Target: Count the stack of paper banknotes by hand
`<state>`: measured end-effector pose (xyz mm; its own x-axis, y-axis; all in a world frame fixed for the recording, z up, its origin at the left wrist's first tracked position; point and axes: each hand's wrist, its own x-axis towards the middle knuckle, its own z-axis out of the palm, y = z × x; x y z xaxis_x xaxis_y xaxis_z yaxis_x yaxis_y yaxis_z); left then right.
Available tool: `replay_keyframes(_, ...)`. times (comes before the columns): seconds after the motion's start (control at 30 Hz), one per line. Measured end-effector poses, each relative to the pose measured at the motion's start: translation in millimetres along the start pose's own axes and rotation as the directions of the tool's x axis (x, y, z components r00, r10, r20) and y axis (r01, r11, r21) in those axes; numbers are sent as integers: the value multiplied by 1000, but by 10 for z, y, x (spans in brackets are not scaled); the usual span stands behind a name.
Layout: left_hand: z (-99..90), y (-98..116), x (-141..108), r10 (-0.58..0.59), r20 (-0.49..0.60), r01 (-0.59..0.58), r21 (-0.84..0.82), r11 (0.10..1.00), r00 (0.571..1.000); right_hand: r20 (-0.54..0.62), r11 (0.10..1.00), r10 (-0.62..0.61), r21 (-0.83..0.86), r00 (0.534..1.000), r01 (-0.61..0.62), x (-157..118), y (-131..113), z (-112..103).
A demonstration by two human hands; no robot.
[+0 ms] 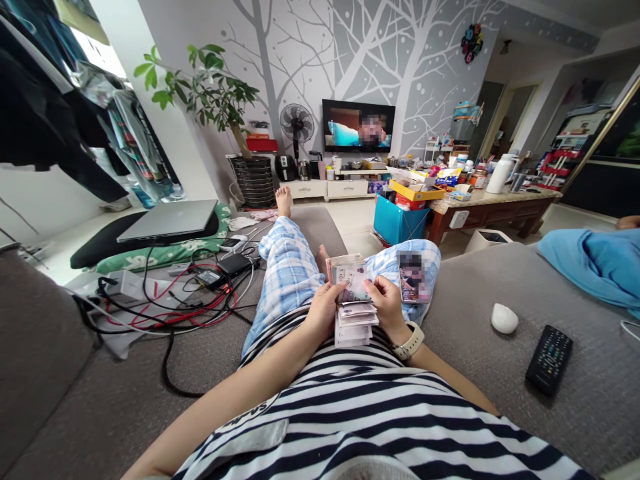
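Note:
A thick stack of banknotes [353, 297] is held upright over my lap, with several notes fanned out below it. My left hand [324, 308] grips the stack's left side, thumb on the front note. My right hand [386, 303], with a pale watch on its wrist, pinches the right edge of the notes. A phone [413, 279] lies on my right knee, just right of the notes. I sit on a grey sofa [500, 373] in checked blue trousers and a striped shirt.
A white mouse [504, 318] and a black remote [549, 359] lie on the sofa to my right. A blue cloth [595, 263] lies further right. Tangled cables and chargers [190, 293] and a laptop [169, 220] sit at left. A cluttered coffee table [490, 200] stands ahead.

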<state>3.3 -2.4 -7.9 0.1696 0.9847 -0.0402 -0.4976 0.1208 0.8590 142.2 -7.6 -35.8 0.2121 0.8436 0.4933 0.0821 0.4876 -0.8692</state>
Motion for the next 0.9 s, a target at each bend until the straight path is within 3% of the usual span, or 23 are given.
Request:
replay_keyframes(0.43,14,30,20,63,-84,-59,50,997,994,44,992,-110,65,993,107,-46,-83,-7)
replay_keyframes(0.9,43,53,-3,70,-102,-64,70,996,992,32,995,-90,55,995,88,-57,-112,-4)
